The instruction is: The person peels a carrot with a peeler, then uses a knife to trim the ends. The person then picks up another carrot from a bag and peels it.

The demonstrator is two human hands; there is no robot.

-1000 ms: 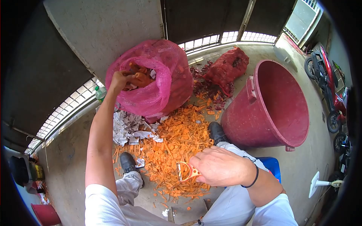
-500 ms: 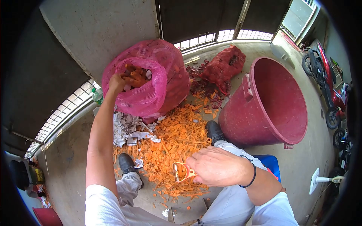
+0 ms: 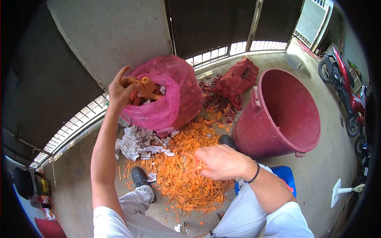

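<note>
My left hand (image 3: pixel 119 90) is at the mouth of a pink mesh sack (image 3: pixel 186 89), its thumb and fingers closed around a carrot (image 3: pixel 146 80) whose cut end points toward me. More carrots and scraps of paper lie in the sack's opening. Over the heap of orange peelings and carrot slices (image 3: pixel 190 186), my right hand (image 3: pixel 222 162) grips an orange-handled peeler (image 3: pixel 197 162), which is partly covered by the fingers and smeared by motion.
A large dark-pink tub (image 3: pixel 254 127) stands right of the heap. Behind it lies a red mesh sack (image 3: pixel 238 81) among dark red skins. Crumpled paper (image 3: pixel 135 142) is beside the pink sack. A blue container (image 3: pixel 285 176) sits by my right leg, and motorcycles (image 3: pixel 341 83) stand far right.
My left hand has come up and out of the sack's opening, lifting a carrot. My right hand still has the peeler, now blurred. The whole view has shifted slightly.
</note>
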